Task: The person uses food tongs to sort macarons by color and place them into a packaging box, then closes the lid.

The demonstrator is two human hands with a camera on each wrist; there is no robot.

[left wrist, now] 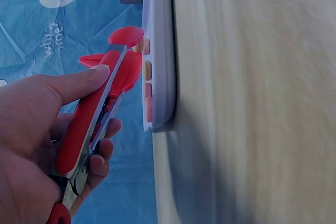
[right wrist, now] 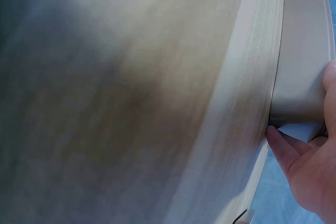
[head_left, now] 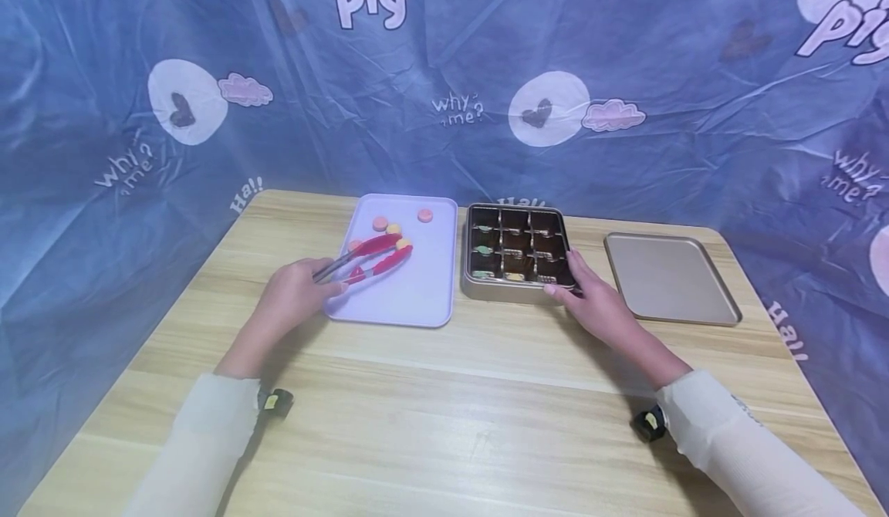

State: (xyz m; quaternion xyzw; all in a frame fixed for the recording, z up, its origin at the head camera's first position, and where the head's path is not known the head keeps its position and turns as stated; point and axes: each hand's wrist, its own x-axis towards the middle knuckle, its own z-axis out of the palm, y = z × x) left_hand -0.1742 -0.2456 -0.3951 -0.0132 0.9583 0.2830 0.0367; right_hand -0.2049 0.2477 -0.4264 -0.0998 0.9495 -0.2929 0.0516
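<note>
My left hand [head_left: 295, 289] grips red-tipped metal tongs [left wrist: 86, 124], with the thumb along one arm. Their spread tips hang over a lavender tray [head_left: 424, 293] at the left. A yellow round piece [head_left: 403, 244] shows between the tips; I cannot tell whether they touch it. Around it lie another yellow piece [head_left: 393, 229] and pink pieces [head_left: 425, 214]. To the right of the tray stands a gold square tin [head_left: 510, 292] with a brown divided insert. Green pieces [head_left: 484, 251] and a yellow one [head_left: 515, 276] show in some compartments. My right hand [head_left: 597, 301] holds the tin's front right corner.
A gold tin lid [head_left: 670, 278] lies on the wooden table [head_left: 444, 409], right of my right hand. Behind and beside the table hangs a blue printed sheet [head_left: 389, 116]. The table's far edge runs just behind the tray and tin.
</note>
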